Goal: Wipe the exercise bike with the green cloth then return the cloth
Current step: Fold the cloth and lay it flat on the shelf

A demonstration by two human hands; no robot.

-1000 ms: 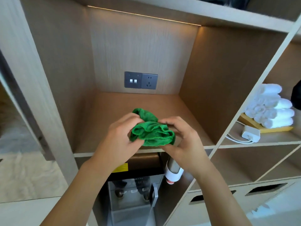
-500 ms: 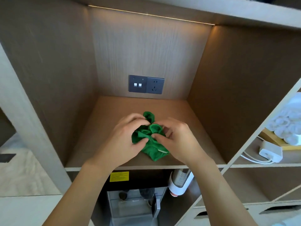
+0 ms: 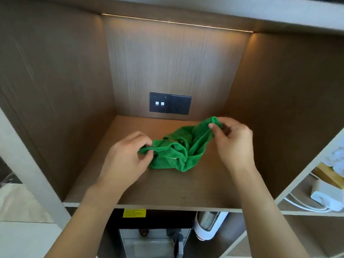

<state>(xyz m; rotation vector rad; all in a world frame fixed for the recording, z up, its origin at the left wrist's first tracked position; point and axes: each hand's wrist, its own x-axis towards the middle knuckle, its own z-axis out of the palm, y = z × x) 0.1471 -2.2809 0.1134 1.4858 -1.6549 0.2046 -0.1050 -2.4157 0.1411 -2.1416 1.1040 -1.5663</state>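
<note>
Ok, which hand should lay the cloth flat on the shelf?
Right hand: it pinches the green cloth's raised corner, free to pull outward. Left hand can anchor the low end on the shelf.

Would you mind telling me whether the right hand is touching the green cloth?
Touching. The head view shows the right hand pinching a raised corner of the green cloth between thumb and fingers.

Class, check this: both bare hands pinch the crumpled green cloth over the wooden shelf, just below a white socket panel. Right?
Not quite. The head view shows the socket panel is black; left hand and right hand pinch the crumpled green cloth over the wooden shelf.
</note>
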